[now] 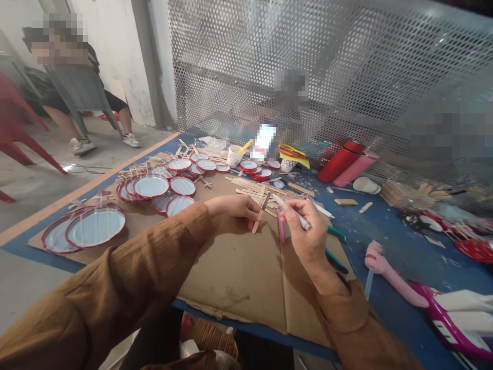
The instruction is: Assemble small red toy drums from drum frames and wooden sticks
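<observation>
My left hand (239, 206) is closed, pinching wooden craft sticks (263, 209) that cross each other above the cardboard (239, 277). Facing it, my right hand (304, 231) grips a slim white pen-like tube (290, 209), its tip pointing toward the sticks. Just beyond both hands lies a loose pile of craft sticks (246, 186). Between the hands, a thin pink stick-like object (281, 228) rests on the cardboard. Green-handled pliers (336, 259) are partly hidden behind my right wrist.
Several red-rimmed round discs (151, 186) cover the left side. At the back stand a paper cup (234, 155), a lit phone (264, 141) and red flask (341, 161), before a perforated metal screen (239, 77). A pink-and-purple object (400, 282) lies right. Someone sits on a chair (79, 87).
</observation>
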A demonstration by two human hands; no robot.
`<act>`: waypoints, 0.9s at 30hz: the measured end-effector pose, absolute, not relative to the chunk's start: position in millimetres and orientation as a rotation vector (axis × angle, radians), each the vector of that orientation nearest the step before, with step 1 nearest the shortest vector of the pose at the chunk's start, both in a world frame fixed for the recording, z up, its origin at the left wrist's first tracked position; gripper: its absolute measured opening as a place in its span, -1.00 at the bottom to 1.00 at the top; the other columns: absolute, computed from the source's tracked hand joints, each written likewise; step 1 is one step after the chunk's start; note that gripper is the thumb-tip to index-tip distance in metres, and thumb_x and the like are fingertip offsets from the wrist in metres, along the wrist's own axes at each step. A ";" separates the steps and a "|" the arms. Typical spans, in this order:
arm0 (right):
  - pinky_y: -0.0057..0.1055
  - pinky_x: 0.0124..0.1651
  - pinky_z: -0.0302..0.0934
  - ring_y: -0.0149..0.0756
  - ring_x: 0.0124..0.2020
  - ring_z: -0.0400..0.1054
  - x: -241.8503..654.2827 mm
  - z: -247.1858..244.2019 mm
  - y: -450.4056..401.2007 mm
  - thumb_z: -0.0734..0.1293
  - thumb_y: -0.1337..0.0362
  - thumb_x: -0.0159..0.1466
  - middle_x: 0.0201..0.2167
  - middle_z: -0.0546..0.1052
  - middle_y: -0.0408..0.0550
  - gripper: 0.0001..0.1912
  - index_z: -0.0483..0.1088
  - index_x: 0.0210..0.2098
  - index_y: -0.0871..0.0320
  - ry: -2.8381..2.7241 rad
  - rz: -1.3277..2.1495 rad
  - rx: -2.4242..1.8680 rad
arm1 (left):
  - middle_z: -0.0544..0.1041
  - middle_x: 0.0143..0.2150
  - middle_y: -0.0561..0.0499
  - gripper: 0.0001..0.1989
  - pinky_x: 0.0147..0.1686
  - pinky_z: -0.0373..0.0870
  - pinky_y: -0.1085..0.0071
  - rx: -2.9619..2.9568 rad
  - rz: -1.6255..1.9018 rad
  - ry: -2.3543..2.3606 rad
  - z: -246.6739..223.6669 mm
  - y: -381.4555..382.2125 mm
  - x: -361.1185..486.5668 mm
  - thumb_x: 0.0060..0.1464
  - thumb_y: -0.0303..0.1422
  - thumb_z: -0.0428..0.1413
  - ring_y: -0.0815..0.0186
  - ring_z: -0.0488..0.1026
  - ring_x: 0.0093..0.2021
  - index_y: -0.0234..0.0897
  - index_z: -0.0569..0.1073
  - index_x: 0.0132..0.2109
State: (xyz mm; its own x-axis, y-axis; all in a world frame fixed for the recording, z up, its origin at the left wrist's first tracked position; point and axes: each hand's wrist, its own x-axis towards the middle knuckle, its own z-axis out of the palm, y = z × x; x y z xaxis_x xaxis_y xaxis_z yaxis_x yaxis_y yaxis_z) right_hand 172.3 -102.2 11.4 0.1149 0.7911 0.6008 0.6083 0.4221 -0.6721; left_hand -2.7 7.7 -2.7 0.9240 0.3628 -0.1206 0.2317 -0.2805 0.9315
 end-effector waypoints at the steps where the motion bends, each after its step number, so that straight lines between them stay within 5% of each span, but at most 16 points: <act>1: -0.40 -0.35 0.28 -0.36 -0.47 0.37 172.4 11.5 -102.3 0.26 0.08 0.27 -0.48 0.47 -0.15 -0.77 0.36 -0.30 0.12 -1.583 0.217 -1.276 | 0.56 -0.49 0.02 -0.67 -0.39 0.25 0.56 1.878 0.131 0.438 -2.9 8.0 -2.6 0.05 -0.14 0.14 0.45 0.40 -0.47 -0.37 0.55 -0.41; 27: -0.43 -0.40 0.26 -0.37 -0.50 0.37 169.2 16.9 -105.8 0.26 0.11 0.27 -0.53 0.47 -0.17 -0.79 0.37 -0.34 0.11 -1.586 0.182 -1.286 | 0.56 -0.48 0.02 -0.62 -0.42 0.21 0.58 1.903 0.153 0.426 -6.2 9.7 -2.6 0.01 -0.08 0.15 0.47 0.37 -0.48 -0.36 0.56 -0.42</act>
